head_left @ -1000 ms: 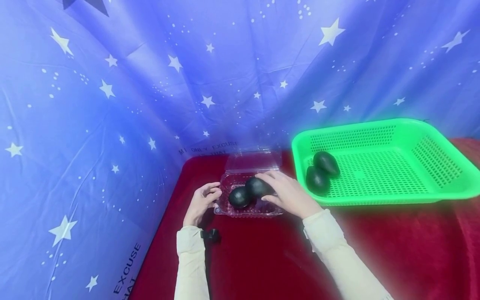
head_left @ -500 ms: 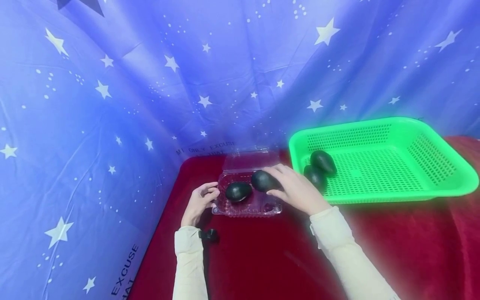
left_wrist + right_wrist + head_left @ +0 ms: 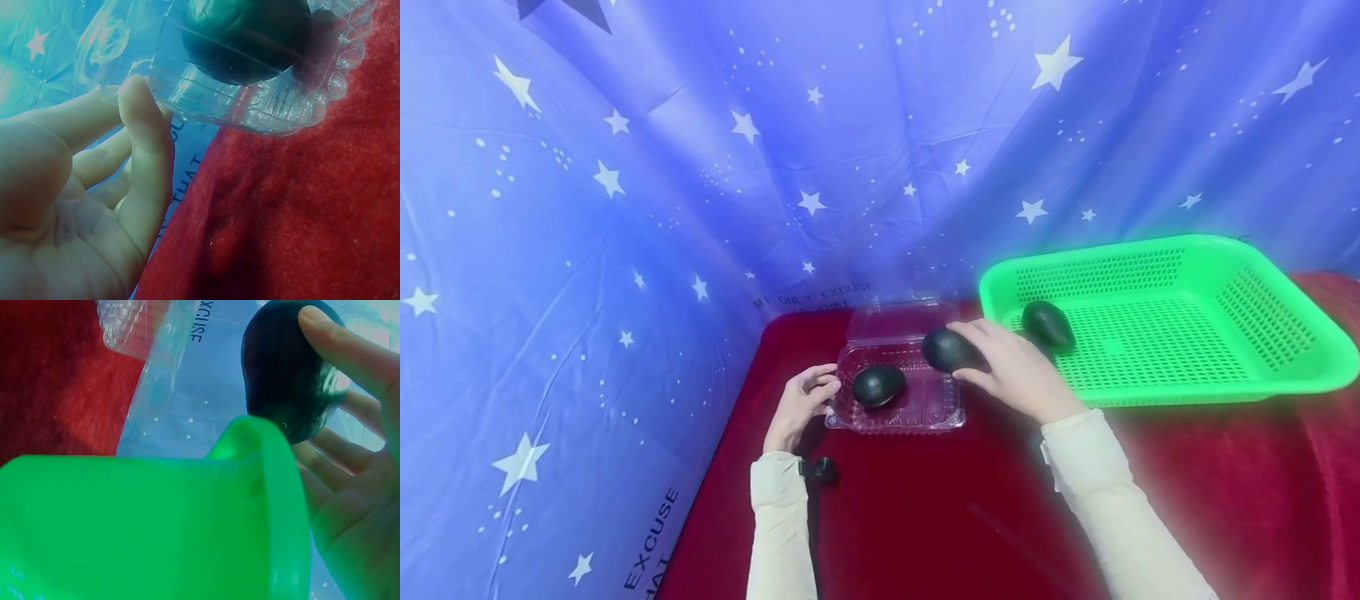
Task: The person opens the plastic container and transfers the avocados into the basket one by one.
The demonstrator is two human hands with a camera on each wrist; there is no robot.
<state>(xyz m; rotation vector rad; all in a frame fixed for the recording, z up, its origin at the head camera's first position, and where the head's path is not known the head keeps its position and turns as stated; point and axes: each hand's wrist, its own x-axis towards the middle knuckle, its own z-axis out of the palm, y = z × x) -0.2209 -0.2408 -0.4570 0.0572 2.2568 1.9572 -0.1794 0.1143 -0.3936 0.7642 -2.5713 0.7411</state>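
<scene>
Held in the right hand [image 3: 1011,367], pinched between thumb and curled fingers: a dark, egg-shaped fruit [image 3: 951,350], just left of the palm, out at the fingertips. Seen from the head view, in line with the right end of an open clear plastic container [image 3: 931,407]; seen from the right wrist, well apart from it, and near the edge of a green perforated basket [image 3: 1187,393].

Curled at the container's left edge: the left hand [image 3: 801,404], thumb and fingertips pinching the clear plastic. Just right of those fingertips, inside the container toward its left end: a second dark fruit [image 3: 878,386], lying on its side, untouched by either hand.

Behind the container, folded back, a transparent lid [image 3: 904,321]. To the right, inside the basket near its left wall, a third dark fruit [image 3: 1049,326], with a dark shape beside it mostly hidden by the right hand; impossible to tell its outline. Beneath everything, red cloth [image 3: 910,517]; behind, blue fabric [image 3: 865,142] scattered with white stars.
</scene>
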